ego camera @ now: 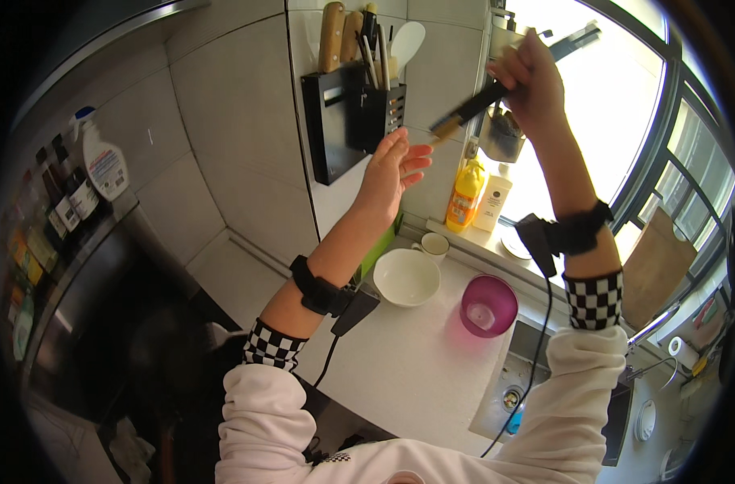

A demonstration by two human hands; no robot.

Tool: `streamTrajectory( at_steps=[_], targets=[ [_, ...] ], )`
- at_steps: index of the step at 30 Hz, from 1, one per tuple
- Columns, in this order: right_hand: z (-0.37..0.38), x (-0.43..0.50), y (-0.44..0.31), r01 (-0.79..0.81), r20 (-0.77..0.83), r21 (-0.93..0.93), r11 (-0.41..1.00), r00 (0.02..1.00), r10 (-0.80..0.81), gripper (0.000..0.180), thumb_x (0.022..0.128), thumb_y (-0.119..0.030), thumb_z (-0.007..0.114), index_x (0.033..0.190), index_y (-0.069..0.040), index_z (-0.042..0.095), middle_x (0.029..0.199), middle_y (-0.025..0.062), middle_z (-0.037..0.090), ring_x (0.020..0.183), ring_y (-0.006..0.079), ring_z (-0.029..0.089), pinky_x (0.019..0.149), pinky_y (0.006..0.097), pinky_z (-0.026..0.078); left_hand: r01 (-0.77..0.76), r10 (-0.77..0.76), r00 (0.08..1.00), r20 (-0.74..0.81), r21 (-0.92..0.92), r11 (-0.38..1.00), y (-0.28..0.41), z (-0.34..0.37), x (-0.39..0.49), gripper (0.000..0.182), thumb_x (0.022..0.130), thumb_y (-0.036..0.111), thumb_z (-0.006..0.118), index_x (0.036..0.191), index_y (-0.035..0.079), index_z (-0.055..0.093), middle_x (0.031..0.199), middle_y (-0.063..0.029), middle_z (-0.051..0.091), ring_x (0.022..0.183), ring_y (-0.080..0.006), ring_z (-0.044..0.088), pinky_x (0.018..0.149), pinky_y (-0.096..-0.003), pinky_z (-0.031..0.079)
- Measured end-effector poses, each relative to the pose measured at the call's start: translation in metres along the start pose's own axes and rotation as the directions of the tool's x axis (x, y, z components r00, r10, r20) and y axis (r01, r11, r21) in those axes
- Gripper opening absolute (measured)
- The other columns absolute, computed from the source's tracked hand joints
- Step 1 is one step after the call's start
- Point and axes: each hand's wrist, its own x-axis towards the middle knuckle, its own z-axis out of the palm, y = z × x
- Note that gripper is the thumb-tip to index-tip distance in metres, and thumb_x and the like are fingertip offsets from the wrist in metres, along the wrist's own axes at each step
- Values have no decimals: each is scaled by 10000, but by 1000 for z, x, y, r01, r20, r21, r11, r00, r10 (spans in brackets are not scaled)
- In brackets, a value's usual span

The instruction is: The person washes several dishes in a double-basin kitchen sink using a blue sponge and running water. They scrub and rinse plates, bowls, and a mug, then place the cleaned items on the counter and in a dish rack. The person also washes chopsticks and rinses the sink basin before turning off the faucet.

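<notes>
My right hand [537,88] is raised in front of the bright window, closed around a bunch of long, slim dark utensils [477,106]. They slant down to the left and end in a tan tip; blur hides their exact kind. My left hand [392,172] holds nothing, its fingers spread just below that tip. Behind it a black wall-mounted knife rack [337,133] carries wooden-handled knives [332,36], a white spoon-shaped utensil [407,43] and several sticks.
On the white counter [398,375] stand a white bowl [407,278], a mug [435,244] and a magenta plastic bowl [490,307]. A sink [494,405] lies at right. The sill holds a yellow bottle [464,196] and a white bottle [492,202]. At left is a dark stove [119,339].
</notes>
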Motion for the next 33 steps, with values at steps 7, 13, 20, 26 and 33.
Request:
streamTrajectory(
  at_steps=[7,13,20,26,33],
  targets=[
    [57,79,58,157,-69,-373,914,978,-196,366,823,-317,473,550,-106,353,466,0,342,411,111,317,509,261,361,194,-194,980,-42,-8,981,10,-22,44,291,855,215,422,1138,158,387,842,-46,561,690,-115,511,649,-262,397],
    [47,122,90,224,-401,-181,958,872,-280,327,818,-269,490,581,-67,390,458,3,385,375,98,362,364,247,278,192,-191,981,-12,40,981,0,-36,69,298,852,209,440,1139,155,379,788,-44,551,641,-114,498,613,-250,397],
    [40,142,114,56,-496,-145,988,860,-122,338,800,-283,512,595,-44,391,469,30,361,376,123,347,376,267,336,331,-337,939,-67,-89,939,-42,-58,75,255,853,239,452,1093,158,419,801,-53,567,633,-115,518,633,-272,411],
    [33,166,117,-124,-429,-308,943,903,-21,308,790,-296,505,755,-8,403,524,39,384,384,127,360,374,270,352,335,-336,942,18,-111,935,-46,-63,82,392,860,270,426,1220,157,320,907,-42,562,693,-113,525,665,-260,392],
    [31,152,127,-25,-293,-696,717,922,-253,393,776,-352,496,898,17,442,656,112,533,555,183,544,517,312,438,263,-260,964,-48,63,963,-56,-66,74,423,846,295,452,1233,167,338,1214,-40,378,1080,-178,377,900,-392,264]
  ],
)
